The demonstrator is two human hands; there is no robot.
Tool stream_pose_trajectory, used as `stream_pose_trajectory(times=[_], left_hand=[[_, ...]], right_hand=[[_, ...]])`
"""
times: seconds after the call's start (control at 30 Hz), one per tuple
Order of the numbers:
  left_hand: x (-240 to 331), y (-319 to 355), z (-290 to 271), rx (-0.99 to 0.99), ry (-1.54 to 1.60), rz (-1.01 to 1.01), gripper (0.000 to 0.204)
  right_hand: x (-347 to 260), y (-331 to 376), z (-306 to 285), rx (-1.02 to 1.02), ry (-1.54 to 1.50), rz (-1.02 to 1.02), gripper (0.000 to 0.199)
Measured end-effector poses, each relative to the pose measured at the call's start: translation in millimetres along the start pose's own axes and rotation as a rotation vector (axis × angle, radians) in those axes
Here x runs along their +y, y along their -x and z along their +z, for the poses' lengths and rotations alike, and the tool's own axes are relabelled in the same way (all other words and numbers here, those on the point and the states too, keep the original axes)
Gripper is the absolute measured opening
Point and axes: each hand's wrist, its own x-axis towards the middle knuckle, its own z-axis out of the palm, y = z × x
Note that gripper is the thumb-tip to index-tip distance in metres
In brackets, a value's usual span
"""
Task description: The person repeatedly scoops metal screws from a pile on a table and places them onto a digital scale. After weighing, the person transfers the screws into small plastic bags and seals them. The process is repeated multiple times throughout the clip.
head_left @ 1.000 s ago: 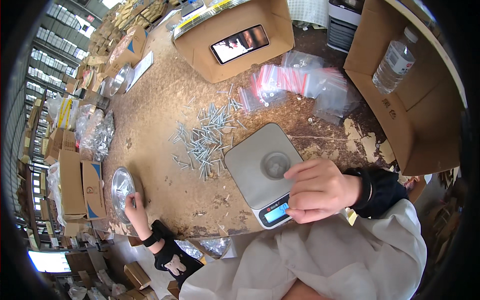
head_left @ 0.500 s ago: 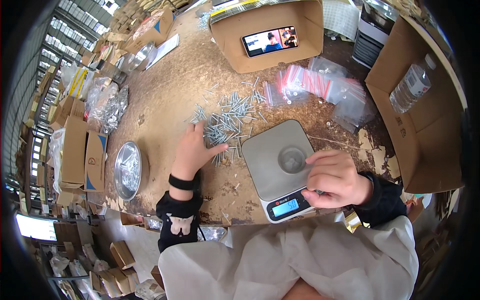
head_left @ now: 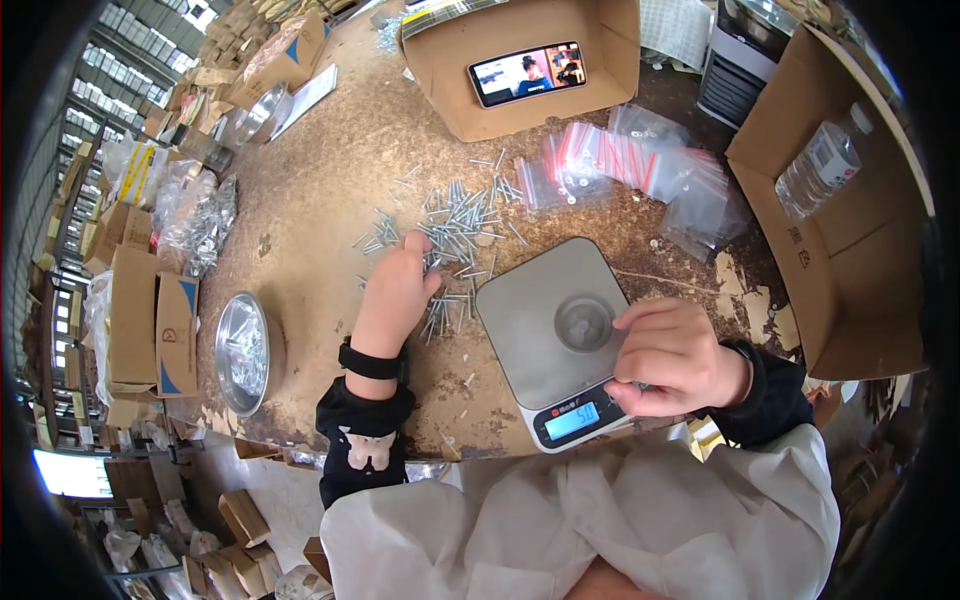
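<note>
A loose pile of silvery screws (head_left: 462, 215) lies on the worn table. My left hand (head_left: 393, 292) is at the pile's near left side, its thumb and fingers drawn together among the screws; the fingertips are partly hidden. A digital kitchen scale (head_left: 540, 350) with a grey platform and lit display stands right of the pile. On its platform is a small clear round cup (head_left: 584, 325). My right hand (head_left: 668, 358) is curled at the scale's right edge, index finger by the cup. A small bit of something shows beneath its fingers, too hidden to name.
Clear zip bags (head_left: 640, 165) with small white pieces lie beyond the scale. A phone (head_left: 528, 74) leans inside an open cardboard box (head_left: 620, 60). Right, another carton (head_left: 850, 290) holds a water bottle (head_left: 822, 165). A metal bowl (head_left: 243, 355) with clear plastic stands at left.
My left hand has gone from spread fingers beside the pile to fingers closed in among the screws. My right hand stays at the scale. The view has shifted slightly.
</note>
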Motion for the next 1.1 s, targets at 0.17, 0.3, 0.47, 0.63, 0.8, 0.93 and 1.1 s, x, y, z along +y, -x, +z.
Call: stream_pose_trajectory(times=[0.17,0.3,0.47,0.63,0.8,0.93,1.1], left_hand=[[-14.3,1.0,2.4,0.076,0.113,0.075,0.023],[-0.6,0.7,-13.4,0.121,0.225,0.015,0.019],[47.0,-1.0,-36.0,0.122,0.323,0.013,0.018],[97.2,6.7,-22.2,0.091,0.738,0.211,0.017],[144.4,16.4,-10.8,0.016,0.646,0.393,0.023],[146.6,20.7,-1.8,0.083,0.495,0.513,0.025],[142.1,19.2,-8.2,0.101,0.417,0.586,0.022]], right_hand=[[1.7,0.0,-5.2,-0.013,0.018,0.032,0.015],[1.0,-12.5,-14.2,0.024,0.068,0.230,0.031],[11.1,-1.6,-3.3,-0.268,0.150,0.383,0.080],[14.1,-1.2,3.4,-0.312,0.114,0.377,0.073],[18.3,4.1,9.6,-0.250,0.135,0.355,0.066],[18.4,3.5,10.8,-0.235,0.115,0.373,0.065],[17.8,0.6,9.5,-0.255,0.096,0.397,0.067]])
